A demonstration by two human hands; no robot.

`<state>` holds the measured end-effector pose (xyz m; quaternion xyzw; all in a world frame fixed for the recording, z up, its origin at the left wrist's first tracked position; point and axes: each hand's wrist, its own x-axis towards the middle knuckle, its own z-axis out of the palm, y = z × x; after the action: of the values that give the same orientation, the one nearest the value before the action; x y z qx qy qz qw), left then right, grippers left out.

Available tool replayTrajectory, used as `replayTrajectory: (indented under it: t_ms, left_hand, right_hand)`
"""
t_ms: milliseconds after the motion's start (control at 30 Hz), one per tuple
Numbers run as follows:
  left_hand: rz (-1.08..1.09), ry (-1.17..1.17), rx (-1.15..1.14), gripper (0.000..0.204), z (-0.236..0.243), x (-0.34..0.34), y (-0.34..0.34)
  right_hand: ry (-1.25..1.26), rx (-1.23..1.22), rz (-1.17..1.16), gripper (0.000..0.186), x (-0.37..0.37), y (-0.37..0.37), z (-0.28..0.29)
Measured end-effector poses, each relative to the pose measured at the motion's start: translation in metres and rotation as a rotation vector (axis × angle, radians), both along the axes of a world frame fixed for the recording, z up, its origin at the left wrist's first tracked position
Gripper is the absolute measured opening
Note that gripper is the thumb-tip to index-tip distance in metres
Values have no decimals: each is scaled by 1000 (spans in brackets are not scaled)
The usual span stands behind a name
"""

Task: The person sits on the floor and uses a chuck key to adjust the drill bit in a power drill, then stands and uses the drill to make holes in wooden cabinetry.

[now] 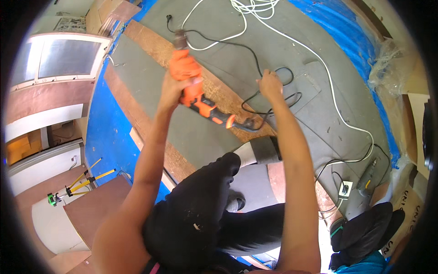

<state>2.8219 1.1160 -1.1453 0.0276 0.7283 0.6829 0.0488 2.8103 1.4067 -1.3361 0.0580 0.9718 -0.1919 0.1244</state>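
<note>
My left hand [175, 89] is wrapped round the body of an orange corded drill [186, 68]. The drill is held above a brown board, its blurred, dull metal nose tilted toward the far left and its black-and-orange rear handle toward me. From the handle a black power cord [259, 123] runs in loose loops over the grey floor, with its plug [169, 18] lying at the far end. Farther right, my right hand [272, 84] is closed at the cord, fingers pinched where the cord reaches them. Part of the cord is hidden behind that hand.
Brown boards [137, 34] lie across the grey floor. A white cable [328, 86] curls along the right side to a white socket box [345, 189], beside a grey power tool [367, 176]. Blue sheeting [109, 118] borders the floor; a yellow-legged tripod [82, 182] stands left. Another person's leg [365, 228] is lower right.
</note>
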Motion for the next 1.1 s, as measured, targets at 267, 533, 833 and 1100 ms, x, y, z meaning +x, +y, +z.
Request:
replayTrajectory:
  t_ms: [267,533,833,1100]
  left_hand:
    - [178,-232,-19,59,-34,17,-53]
    - [140,-258,155,64,-56,5,-37]
    - [-53,-322,147,59,-99,-20,23]
    - [-299,-579,285,56,-166,-50,59]
  right_hand:
    - [159,272,255,24,19,34,13]
    - [-537,289,222,28,266,220,201]
    - [-421,-295,112,40,306,254,150]
    - [-12,233,-446,39,184,230,-77]
